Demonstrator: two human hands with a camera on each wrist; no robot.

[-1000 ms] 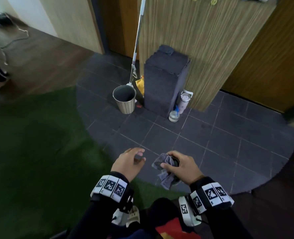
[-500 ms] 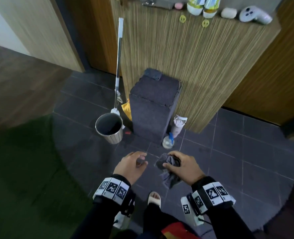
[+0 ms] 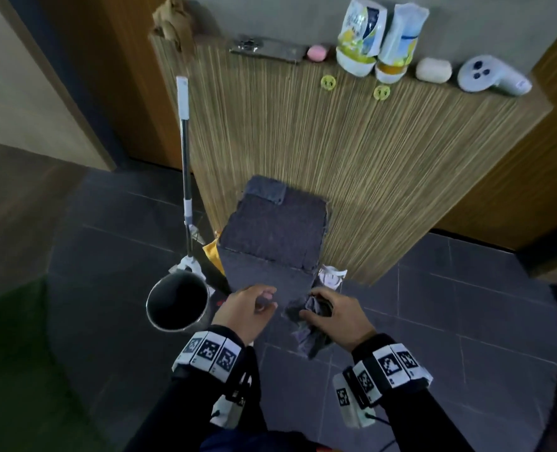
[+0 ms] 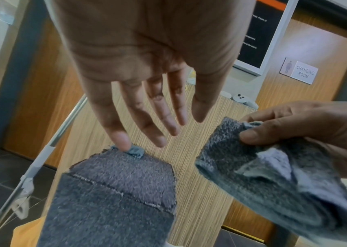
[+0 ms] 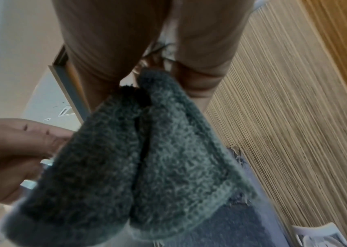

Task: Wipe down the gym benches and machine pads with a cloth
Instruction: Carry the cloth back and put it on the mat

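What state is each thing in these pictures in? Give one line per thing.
Grey cloth: bunched, gripped by right hand.
Left hand: fingers relaxed, holding nothing.
Bin: upright, open-topped.
Mop: leaning against the wooden counter.
Two pouches: standing on the counter.

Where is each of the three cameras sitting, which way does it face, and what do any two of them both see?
Head: worn on the head, looking down at both hands, black sleeves, the grey carpet-covered block and round metal bin.
Left wrist: along the open left hand toward the striped wood counter front; the right hand shows too.
Right wrist: along the right hand at the crumpled grey cloth it grips; left hand at the edge.
Shared: both wrist views show the cloth and block.
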